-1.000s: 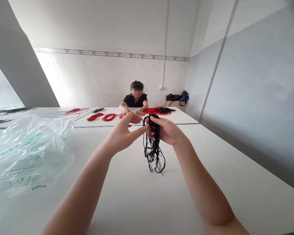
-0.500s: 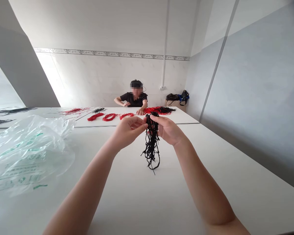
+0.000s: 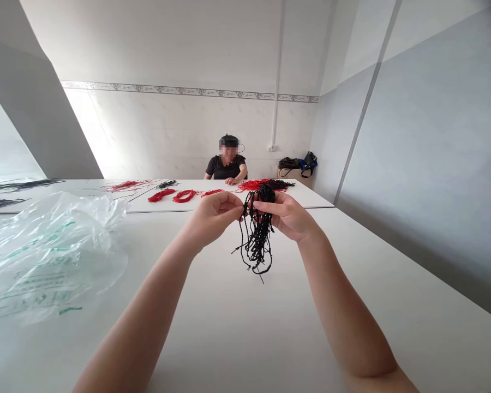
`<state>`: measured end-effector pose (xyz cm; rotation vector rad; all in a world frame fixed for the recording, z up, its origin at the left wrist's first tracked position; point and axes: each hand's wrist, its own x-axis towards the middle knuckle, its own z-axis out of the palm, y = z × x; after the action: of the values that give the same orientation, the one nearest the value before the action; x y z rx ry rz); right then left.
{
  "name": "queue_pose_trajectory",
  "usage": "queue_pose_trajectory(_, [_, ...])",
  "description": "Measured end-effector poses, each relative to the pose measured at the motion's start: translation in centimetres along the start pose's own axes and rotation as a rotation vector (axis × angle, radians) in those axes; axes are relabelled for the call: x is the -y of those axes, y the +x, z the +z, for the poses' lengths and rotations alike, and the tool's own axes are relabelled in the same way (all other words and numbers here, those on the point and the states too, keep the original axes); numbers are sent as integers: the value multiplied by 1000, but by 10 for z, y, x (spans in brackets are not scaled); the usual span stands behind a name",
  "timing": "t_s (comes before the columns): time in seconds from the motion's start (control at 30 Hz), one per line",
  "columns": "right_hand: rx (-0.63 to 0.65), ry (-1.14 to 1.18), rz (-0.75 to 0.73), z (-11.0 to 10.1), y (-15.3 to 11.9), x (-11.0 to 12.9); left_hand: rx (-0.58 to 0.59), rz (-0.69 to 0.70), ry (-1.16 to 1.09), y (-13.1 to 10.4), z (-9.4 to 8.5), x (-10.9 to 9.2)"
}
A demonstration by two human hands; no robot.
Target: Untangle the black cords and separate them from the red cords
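Note:
A bundle of black braided cords (image 3: 262,232) hangs in loops above the white table, its loose ends pointing down. My right hand (image 3: 289,215) is closed around the upper part of the bundle, thumb across the front. From the other side, my left hand (image 3: 217,218) pinches a few strands at the bundle's left edge, fingertips and thumb together. Those strands stand a little apart from the rest. Part of my right fingers is hidden behind the cords.
A crumpled clear plastic bag (image 3: 53,256) with green print lies on the left of the table (image 3: 229,333). Farther back are red cord coils (image 3: 184,196), a red and black cord pile (image 3: 265,185) and black cords (image 3: 24,185). A co-worker (image 3: 228,164) sits opposite.
My right hand has shifted slightly right with most of the bundle, and a few strands now spread toward my left hand. The co-worker's raised arm has lowered.

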<state>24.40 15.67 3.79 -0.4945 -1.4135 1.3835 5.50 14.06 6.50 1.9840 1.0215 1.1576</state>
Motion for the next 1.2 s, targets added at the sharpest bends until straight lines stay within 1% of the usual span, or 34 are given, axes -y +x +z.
queue_pose_trajectory(0.13, [5,11,-25,1,0,-1,158,-67,-13,-1,4,-1])
queue_pose_trajectory(0.2, [-19,16,-39,2,1,-2,197,-73,1,-2,7,-2])
queue_pose_trajectory(0.27, [-27,18,-62,2,1,-1,179,-61,10,-3,11,-2])
queue_pose_trajectory(0.4, [-7,23,-103,4,0,0,89,-12,-30,-2,14,-2])
queue_pose_trajectory(0.53, [-71,35,-131,4,0,1,42,42,-119,1,10,2])
queue_pose_trajectory(0.6, [-107,44,-121,4,0,2,3,38,-230,3,6,3])
queue_pose_trajectory(0.67, [-140,60,-96,2,-1,4,10,-26,-491,4,-1,2])
queue_pose_trajectory(0.77, [-213,133,-80,-3,-4,9,138,-217,-1033,5,-17,0])
queue_pose_trajectory(0.8, [-242,172,-85,-6,-5,12,174,-262,-1181,6,-23,0])
queue_pose_trajectory(0.87, [-289,274,-110,-15,-7,18,184,-273,-1366,4,-36,-1])
queue_pose_trajectory(0.97, [-342,456,-157,-31,-12,30,104,-174,-1460,-2,-56,-5])
queue_pose_trajectory(1.07, [-432,528,-185,-46,-16,38,48,-51,-1483,-13,-71,-12])
queue_pose_trajectory(1.13, [-487,507,-184,-51,-19,40,35,6,-1468,-18,-75,-17])
queue_pose_trajectory(1.2, [-490,476,-176,-51,-19,39,30,25,-1438,-18,-71,-18])
